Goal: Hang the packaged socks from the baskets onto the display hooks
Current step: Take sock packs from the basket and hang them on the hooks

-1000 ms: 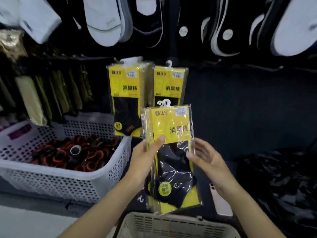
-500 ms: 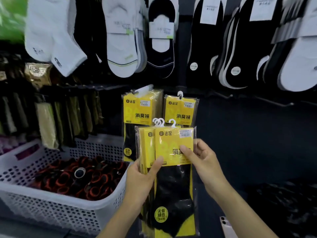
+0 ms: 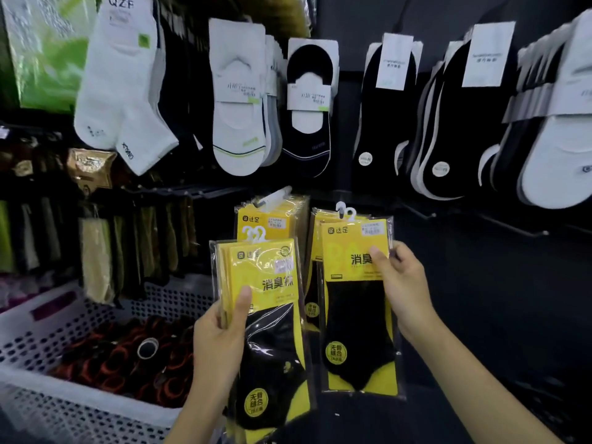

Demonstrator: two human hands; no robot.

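Observation:
My left hand (image 3: 221, 344) grips a small stack of yellow sock packs (image 3: 272, 334) with black socks inside, thumb on the front, white hangers at the top. My right hand (image 3: 400, 283) pinches a single yellow sock pack (image 3: 355, 318) by its right edge and holds it up in front of the packs hanging on the right hook (image 3: 315, 238). Its white hanger (image 3: 346, 211) sits at the level of that hook. A second bunch of yellow packs (image 3: 272, 216) hangs on the hook to the left.
A white perforated basket (image 3: 57, 392) with rolled red and black socks stands at lower left. White and black socks hang in rows on the dark wall above. Bare hooks (image 3: 512, 225) stick out at the right. Dark and olive packs hang at the left.
The stack held by both hands has split: my right hand took one pack off and lifted it right toward the hanging packs. My left hand keeps the others. The view tilted upward.

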